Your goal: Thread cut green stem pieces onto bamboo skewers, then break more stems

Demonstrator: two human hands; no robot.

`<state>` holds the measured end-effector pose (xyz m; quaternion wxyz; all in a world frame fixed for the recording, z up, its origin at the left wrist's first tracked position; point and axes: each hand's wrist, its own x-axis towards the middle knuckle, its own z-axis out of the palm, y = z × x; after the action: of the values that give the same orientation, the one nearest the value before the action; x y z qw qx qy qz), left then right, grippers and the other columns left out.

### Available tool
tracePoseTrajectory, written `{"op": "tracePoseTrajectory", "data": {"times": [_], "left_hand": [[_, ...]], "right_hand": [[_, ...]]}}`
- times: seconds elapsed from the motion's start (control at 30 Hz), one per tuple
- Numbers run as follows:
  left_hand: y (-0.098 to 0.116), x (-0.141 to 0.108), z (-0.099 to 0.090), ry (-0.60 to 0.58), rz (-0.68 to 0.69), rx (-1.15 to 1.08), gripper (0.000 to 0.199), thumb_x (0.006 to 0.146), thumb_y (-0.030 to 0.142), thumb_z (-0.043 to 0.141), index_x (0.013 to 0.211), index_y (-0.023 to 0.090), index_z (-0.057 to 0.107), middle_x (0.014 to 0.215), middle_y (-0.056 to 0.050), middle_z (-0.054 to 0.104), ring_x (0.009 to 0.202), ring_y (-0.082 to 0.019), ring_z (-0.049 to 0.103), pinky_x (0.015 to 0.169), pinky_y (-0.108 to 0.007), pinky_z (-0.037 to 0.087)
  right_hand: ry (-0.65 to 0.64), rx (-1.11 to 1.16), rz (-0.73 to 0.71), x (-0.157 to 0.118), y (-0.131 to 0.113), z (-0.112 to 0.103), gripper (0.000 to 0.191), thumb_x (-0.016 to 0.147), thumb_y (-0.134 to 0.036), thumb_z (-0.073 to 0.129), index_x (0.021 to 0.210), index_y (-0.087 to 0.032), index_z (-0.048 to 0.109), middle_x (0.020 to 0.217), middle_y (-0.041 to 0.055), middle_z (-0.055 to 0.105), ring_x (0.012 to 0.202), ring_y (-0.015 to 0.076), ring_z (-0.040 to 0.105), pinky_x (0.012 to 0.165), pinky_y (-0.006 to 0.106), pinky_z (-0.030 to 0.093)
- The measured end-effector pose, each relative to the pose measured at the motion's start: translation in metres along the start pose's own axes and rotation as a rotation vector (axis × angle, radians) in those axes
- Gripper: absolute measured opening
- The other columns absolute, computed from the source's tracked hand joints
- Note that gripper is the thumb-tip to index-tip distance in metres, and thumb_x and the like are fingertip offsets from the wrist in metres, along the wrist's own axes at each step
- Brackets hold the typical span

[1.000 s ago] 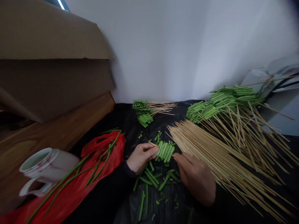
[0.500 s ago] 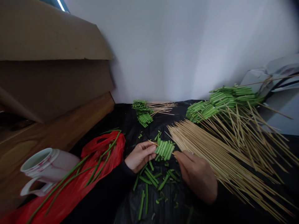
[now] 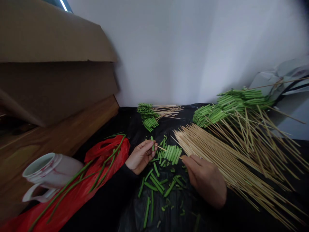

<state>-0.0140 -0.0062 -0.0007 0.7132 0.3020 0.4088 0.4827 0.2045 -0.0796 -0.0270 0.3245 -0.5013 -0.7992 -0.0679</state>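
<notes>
Between thumb and fingers of my left hand (image 3: 141,157) is a short green stem piece (image 3: 153,143), upright at the tip of a thin wooden skewer. My right hand (image 3: 205,178) pinches the skewer's other end. Several green pieces (image 3: 173,154) sit side by side across that skewer, between my hands. Loose cut stems (image 3: 156,183) lie below on the black plastic sheet (image 3: 135,212). To the right of my right hand spreads a pile of bare skewers (image 3: 217,151).
Skewered green bundles lie at the back centre (image 3: 148,117) and back right (image 3: 227,108), against the wall. At left are a white mug (image 3: 54,170), a red plastic bag (image 3: 106,167) with long stems, and a large cardboard box (image 3: 55,87).
My left hand has moved slightly left, off the skewer's row of pieces, and now holds a separate green piece at the tip. My right hand has hardly moved.
</notes>
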Motion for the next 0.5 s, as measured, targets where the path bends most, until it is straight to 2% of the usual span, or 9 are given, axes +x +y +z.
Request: {"op": "tracePoseTrajectory", "data": {"times": [0.17,0.3,0.5], "left_hand": [[0.0039,0.0027,-0.0046,0.041,-0.001,-0.017,0.013,0.077,0.015,0.071,0.089,0.013,0.071,0.087,-0.005,0.071,0.072,-0.008,0.065,0.064,-0.015,0.054],[0.0021,0.0025,-0.0051,0.014,0.015,-0.003,0.018,0.073,0.007,0.073,0.09,0.013,0.072,0.093,-0.007,0.073,0.081,-0.01,0.067,0.073,-0.016,0.054],[0.0018,0.0019,-0.0062,0.0,0.031,0.028,0.023,0.07,0.008,0.076,0.092,0.013,0.073,0.091,-0.007,0.074,0.078,-0.01,0.067,0.069,-0.015,0.054]], "right_hand": [[0.006,0.005,0.001,-0.0005,0.0004,0.0002,0.024,0.089,-0.011,0.042,0.097,-0.018,0.064,0.071,0.0013,0.058,0.064,0.0122,0.053,0.061,0.026,0.034],[-0.012,0.015,0.012,-0.0011,0.0003,0.0011,0.024,0.09,-0.013,0.042,0.096,-0.018,0.064,0.072,0.0019,0.06,0.066,0.0127,0.055,0.063,0.025,0.036],[-0.008,0.017,0.002,-0.0017,0.0014,0.0018,0.024,0.091,-0.013,0.042,0.099,-0.017,0.064,0.073,0.0022,0.06,0.067,0.013,0.056,0.064,0.027,0.037]]}}
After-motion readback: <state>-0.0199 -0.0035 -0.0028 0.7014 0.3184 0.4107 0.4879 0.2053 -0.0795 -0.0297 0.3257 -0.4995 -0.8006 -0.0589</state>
